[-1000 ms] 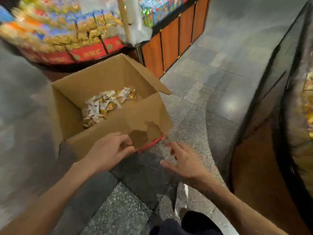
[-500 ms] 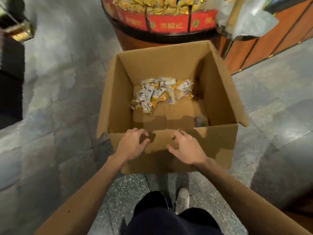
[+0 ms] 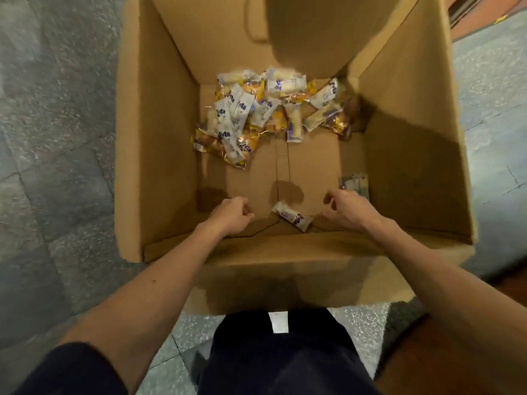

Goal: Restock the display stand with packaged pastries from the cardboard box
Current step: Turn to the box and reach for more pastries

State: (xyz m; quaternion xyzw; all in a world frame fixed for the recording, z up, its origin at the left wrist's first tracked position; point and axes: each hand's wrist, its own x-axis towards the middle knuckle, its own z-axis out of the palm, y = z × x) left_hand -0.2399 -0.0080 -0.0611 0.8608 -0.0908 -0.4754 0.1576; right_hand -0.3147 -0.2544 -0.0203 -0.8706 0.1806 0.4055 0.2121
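Observation:
I look straight down into the open cardboard box (image 3: 154,138) on the floor. A pile of packaged pastries (image 3: 271,109) in white, blue and yellow wrappers lies at the far end of its bottom. One single packet (image 3: 292,217) lies near the close wall, between my hands. Another packet (image 3: 353,182) sits by the right wall. My left hand (image 3: 231,215) is inside the box, left of the single packet, fingers curled and holding nothing. My right hand (image 3: 346,206) hovers to the packet's right, fingers loosely bent, also holding nothing. The display stand is out of view.
The box's near flap (image 3: 285,277) hangs down toward my legs. Grey stone floor (image 3: 57,166) surrounds the box. A wooden counter base (image 3: 484,10) shows at the top right, and a brown wooden surface (image 3: 456,352) at the lower right.
My view has dropped over the box. Both hands have left the near rim and gone down inside, on either side of the single packet.

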